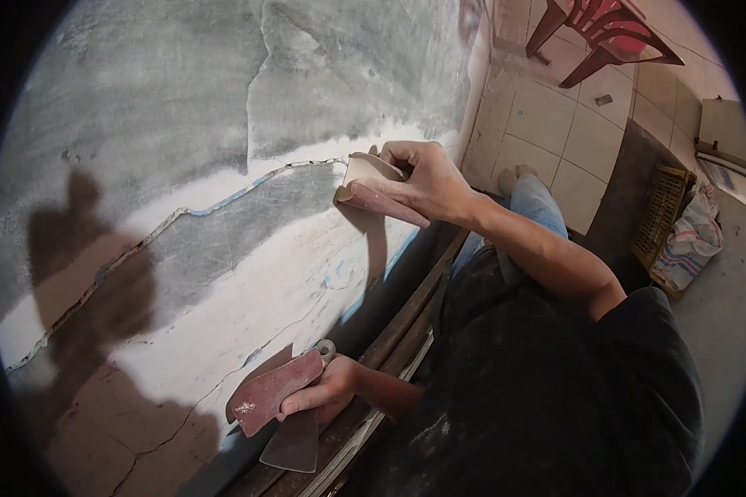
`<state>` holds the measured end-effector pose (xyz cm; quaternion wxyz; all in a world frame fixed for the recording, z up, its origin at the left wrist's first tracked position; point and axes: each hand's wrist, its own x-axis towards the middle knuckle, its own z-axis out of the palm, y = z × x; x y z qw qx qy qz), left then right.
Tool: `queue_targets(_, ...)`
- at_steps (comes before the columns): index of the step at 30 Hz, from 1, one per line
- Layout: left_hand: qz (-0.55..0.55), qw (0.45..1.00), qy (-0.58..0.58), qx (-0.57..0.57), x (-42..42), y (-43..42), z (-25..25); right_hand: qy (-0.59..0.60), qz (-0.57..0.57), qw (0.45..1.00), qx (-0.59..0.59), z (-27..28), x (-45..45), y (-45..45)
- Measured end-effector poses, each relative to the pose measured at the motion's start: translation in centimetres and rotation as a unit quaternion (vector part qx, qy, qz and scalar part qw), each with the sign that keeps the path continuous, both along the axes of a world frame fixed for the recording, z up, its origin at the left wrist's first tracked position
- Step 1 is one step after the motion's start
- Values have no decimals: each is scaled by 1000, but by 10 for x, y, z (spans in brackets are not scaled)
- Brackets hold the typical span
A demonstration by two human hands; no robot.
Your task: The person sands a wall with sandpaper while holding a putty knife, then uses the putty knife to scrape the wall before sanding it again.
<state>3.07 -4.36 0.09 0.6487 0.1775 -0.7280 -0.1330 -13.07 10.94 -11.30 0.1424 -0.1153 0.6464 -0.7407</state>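
Observation:
My right hand (429, 182) is closed on a folded, curling sheet of sandpaper (365, 176), pale on one face and reddish brown on the other. The sheet is at the wall (290, 240), by the right end of a long jagged crack edge (182, 214). Lower down, my left hand (327, 393) grips a putty knife (294, 446), its dark blade pointing down and its ringed handle end showing above the fingers. The same hand pinches a flat reddish piece of sandpaper (275, 391) with white dust on it.
Dark wooden rails (410, 319) run along the wall's foot. A red plastic chair (609, 33) stands on the tiled floor (547, 124) at top right. On the right, a yellow-brown crate (661, 215) stands beside a striped sack (695, 240). Shadows fall across the wall.

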Motion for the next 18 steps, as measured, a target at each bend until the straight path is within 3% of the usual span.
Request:
queue_targets(3,2,1000,15,-27,-9,4,2,-57,-15,996,-69,-26,-3,-7)
queue_targets(7,11,999,17,-48,-14,6,4,-112,-82,983,-123,-13,9,-13)
queue_targets(10,3,999,5,-32,-1,-8,-1,-30,-86,989,-114,18,-3,-19)
queue_targets(18,7,999,12,-40,-5,-2,2,-37,-49,996,63,16,9,2)
